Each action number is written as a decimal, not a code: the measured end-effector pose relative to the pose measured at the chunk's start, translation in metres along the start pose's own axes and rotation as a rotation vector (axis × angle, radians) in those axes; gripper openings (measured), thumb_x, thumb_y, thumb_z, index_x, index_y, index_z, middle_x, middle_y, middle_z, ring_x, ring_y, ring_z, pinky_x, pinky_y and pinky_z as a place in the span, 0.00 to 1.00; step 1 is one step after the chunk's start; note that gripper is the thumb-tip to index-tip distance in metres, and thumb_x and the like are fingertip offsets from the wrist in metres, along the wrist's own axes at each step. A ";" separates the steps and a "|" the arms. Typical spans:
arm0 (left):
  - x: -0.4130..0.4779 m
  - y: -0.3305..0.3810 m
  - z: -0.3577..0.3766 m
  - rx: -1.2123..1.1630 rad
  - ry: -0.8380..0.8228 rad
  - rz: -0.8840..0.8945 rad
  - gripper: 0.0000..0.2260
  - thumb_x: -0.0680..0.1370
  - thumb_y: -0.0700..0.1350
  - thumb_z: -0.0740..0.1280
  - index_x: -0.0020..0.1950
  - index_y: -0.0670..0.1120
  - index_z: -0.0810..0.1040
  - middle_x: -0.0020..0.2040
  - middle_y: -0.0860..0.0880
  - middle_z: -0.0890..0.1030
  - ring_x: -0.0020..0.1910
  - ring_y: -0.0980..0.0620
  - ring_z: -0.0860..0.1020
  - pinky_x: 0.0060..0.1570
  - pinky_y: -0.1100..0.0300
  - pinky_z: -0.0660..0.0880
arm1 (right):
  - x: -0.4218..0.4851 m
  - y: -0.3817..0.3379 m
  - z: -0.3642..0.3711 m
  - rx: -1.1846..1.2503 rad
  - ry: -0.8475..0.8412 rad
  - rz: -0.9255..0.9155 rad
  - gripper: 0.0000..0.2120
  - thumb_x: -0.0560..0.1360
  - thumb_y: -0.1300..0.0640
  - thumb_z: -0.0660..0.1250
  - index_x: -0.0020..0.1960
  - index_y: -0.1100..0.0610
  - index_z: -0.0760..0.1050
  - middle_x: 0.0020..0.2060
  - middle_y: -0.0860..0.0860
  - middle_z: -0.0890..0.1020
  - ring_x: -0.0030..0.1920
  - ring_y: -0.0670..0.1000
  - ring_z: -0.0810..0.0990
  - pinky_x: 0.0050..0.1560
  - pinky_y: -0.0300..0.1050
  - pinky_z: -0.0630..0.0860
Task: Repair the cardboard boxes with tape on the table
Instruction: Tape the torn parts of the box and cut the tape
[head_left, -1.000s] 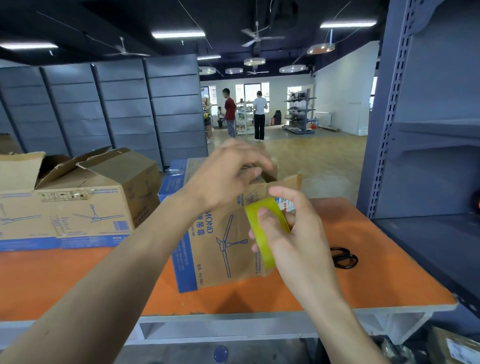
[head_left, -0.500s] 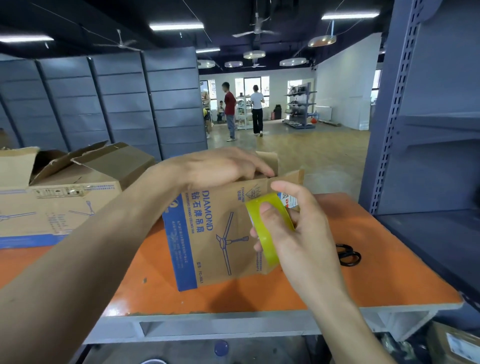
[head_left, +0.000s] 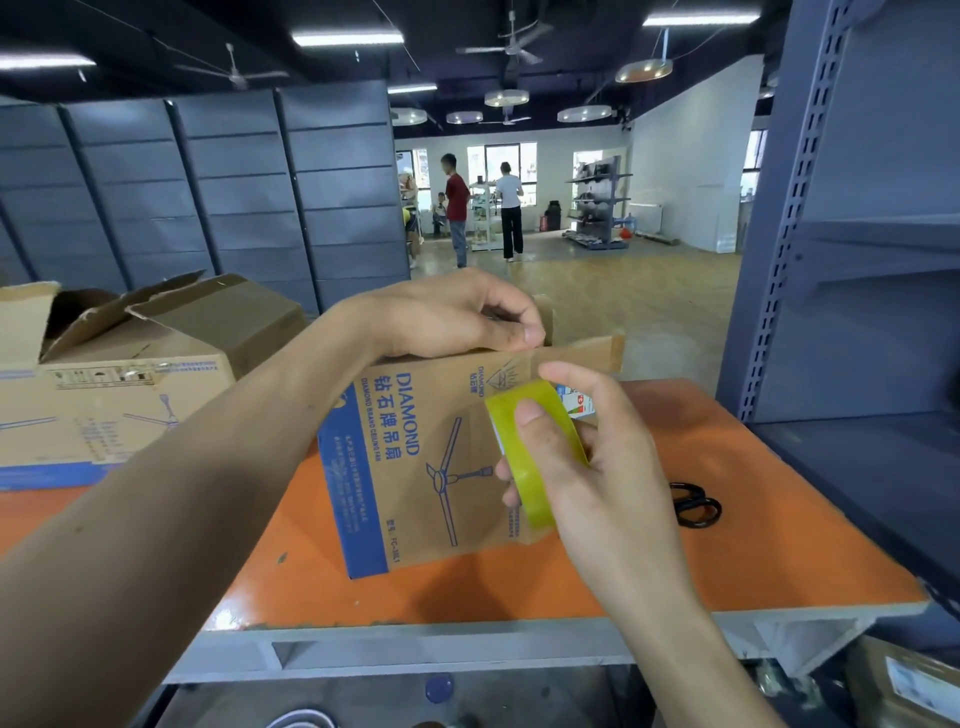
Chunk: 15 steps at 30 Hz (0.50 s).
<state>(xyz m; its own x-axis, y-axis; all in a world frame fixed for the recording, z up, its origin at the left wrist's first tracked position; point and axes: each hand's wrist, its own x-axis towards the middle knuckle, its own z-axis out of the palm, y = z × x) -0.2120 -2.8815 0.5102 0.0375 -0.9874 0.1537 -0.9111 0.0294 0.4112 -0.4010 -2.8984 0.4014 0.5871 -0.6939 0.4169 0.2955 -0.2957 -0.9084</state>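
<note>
Head view: upright box (head_left: 431, 457) stands mid-table (head_left: 753, 545). Left hand (head_left: 457, 317) curls over box top flap, I judge to pin it closed. Right hand (head_left: 587, 467) grips yellow tape roll (head_left: 537, 493) at box front-right corner, ready for strip. Scissors (head_left: 693, 504) right of box.

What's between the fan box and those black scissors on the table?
Head view: beside the fan box, the right hand holds the yellow tape roll; from it to the scissors the orange table is bare.
</note>
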 end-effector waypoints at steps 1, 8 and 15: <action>0.000 0.001 0.000 -0.018 -0.003 -0.012 0.06 0.83 0.47 0.67 0.49 0.51 0.83 0.46 0.54 0.82 0.42 0.64 0.76 0.46 0.71 0.70 | 0.000 0.000 0.000 -0.001 0.001 0.000 0.14 0.81 0.53 0.66 0.66 0.45 0.72 0.41 0.52 0.85 0.32 0.49 0.84 0.34 0.40 0.79; 0.004 0.005 0.001 -0.050 -0.007 -0.017 0.18 0.79 0.55 0.69 0.48 0.40 0.82 0.44 0.35 0.79 0.40 0.53 0.73 0.45 0.58 0.70 | -0.001 0.003 0.004 0.011 0.013 0.022 0.15 0.81 0.52 0.66 0.66 0.44 0.72 0.40 0.52 0.85 0.32 0.49 0.84 0.32 0.38 0.77; 0.008 0.002 0.002 0.026 0.013 0.017 0.16 0.80 0.55 0.68 0.48 0.42 0.84 0.45 0.40 0.82 0.39 0.57 0.74 0.46 0.59 0.71 | -0.002 0.002 0.005 0.013 0.025 0.036 0.15 0.80 0.50 0.66 0.67 0.43 0.72 0.41 0.53 0.85 0.31 0.48 0.84 0.31 0.37 0.77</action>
<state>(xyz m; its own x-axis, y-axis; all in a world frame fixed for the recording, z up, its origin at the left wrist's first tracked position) -0.2147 -2.8893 0.5109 0.0271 -0.9847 0.1723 -0.9221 0.0419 0.3846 -0.3974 -2.8941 0.3991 0.5782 -0.7203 0.3832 0.2850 -0.2618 -0.9221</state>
